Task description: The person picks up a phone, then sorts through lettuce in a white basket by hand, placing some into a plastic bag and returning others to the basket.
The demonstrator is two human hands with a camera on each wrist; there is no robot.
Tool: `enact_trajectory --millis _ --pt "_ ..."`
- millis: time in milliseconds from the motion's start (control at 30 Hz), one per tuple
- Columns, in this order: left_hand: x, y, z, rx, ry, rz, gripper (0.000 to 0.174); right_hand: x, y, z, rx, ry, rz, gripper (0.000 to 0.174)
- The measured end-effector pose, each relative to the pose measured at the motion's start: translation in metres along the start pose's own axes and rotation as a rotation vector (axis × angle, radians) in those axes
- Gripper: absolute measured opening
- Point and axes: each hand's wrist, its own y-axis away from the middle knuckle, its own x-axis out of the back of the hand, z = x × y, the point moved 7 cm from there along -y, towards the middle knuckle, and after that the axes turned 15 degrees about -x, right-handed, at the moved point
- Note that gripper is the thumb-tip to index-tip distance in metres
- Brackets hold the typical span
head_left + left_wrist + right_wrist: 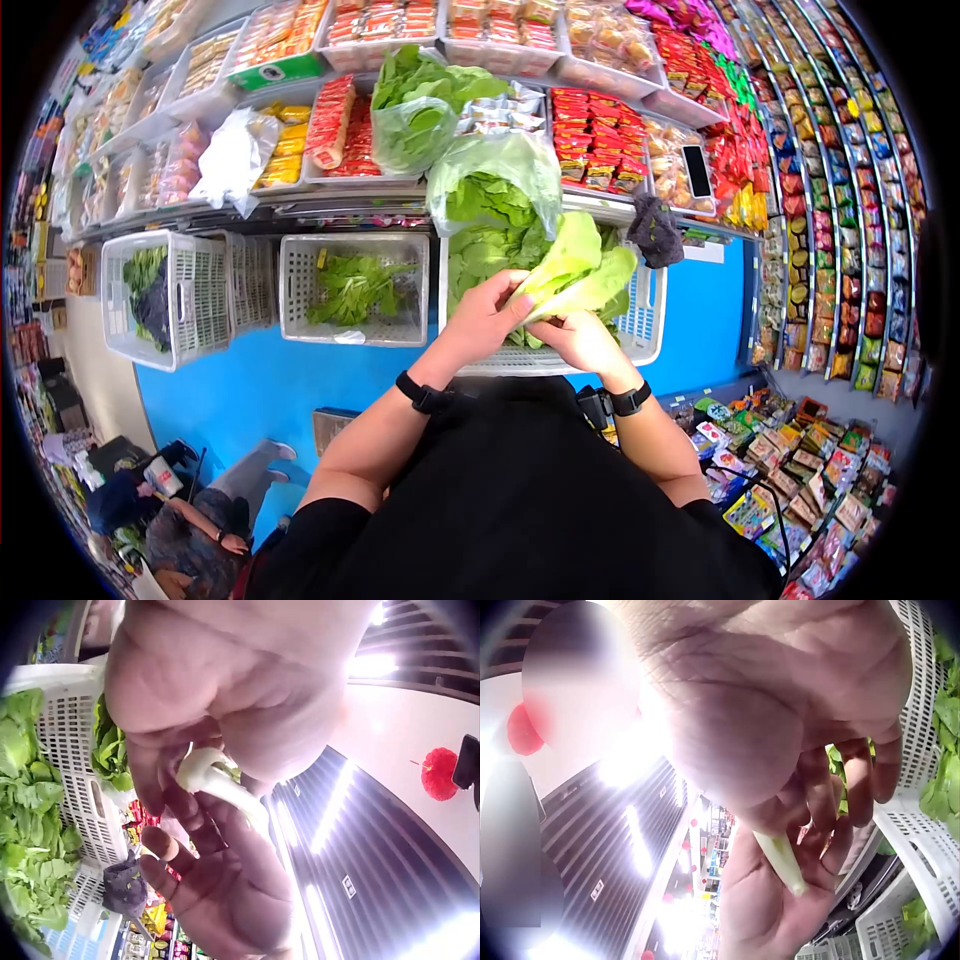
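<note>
Both hands hold a light-green leafy vegetable over the crate, leaves pointing away from the body. The left hand grips it near the base with curled fingers; in the left wrist view this hand is around the pale stem. The right hand pinches the lower part from the other side. In the right wrist view, a pale stalk extends from under the thumb of the right hand toward the left palm. Below is a white crate of leafy greens.
Bagged greens lie beyond the crate, against snack bins. A dark cloth hangs at its right, near a phone. Another crate with greens and stacked crates stand left. A person is at lower left.
</note>
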Motion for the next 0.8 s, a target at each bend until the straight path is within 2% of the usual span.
enact_trajectory --millis 67,133,200,267,300,333,400,467,533,567,633,667,733,800 --pt "-0.001 -0.001 0.001 -0.017 0.038 0.009 0.040 0.005 -0.003 0.003 0.011 0.022 0.001 0.014" --pt "0.006 -0.001 0.003 -0.057 0.020 0.083 0.039 0.009 0.002 -0.010 -0.065 0.003 -0.051 0.009" --pt "0.010 -0.002 0.003 -0.051 0.017 0.096 0.038 0.011 -0.011 0.007 -0.074 -0.057 -0.078 0.007" --pt "0.016 -0.002 0.002 -0.045 0.017 0.109 0.037 0.019 -0.014 0.012 0.023 -0.539 -0.100 0.035" --pt "0.017 -0.003 -0.002 -0.023 0.008 0.061 0.037 0.022 -0.014 0.013 0.021 -0.771 -0.186 0.045" --pt "0.016 -0.003 -0.006 -0.002 -0.001 0.013 0.036 0.027 -0.018 0.016 0.021 -0.772 -0.183 0.045" --pt "0.015 -0.005 -0.009 0.010 -0.002 -0.018 0.036 0.041 -0.035 0.030 0.094 -1.134 -0.371 0.047" --pt "0.015 -0.005 -0.008 0.020 -0.004 -0.044 0.035 0.044 -0.046 0.051 -0.054 -1.307 -0.464 0.050" --pt "0.011 -0.006 -0.002 0.097 -0.148 -0.146 0.032 0.041 -0.054 0.051 -0.117 -1.272 -0.426 0.047" --pt "0.011 -0.008 0.003 0.071 -0.186 -0.180 0.030 0.042 -0.055 0.048 -0.113 -1.270 -0.426 0.047" --pt "0.015 -0.014 0.008 0.071 -0.228 -0.207 0.032 0.038 -0.053 0.030 -0.080 -0.956 -0.464 0.043" --pt "0.018 -0.017 0.009 0.075 -0.267 -0.234 0.033 0.037 -0.053 0.024 -0.076 -0.954 -0.462 0.043" --pt "0.033 -0.026 0.008 0.015 -0.341 -0.197 0.035 0.045 -0.054 0.017 -0.069 -0.698 -0.218 0.039" --pt "0.057 -0.047 0.016 -0.082 -0.577 -0.118 0.038 0.050 -0.053 0.007 -0.043 -0.684 -0.155 0.034"
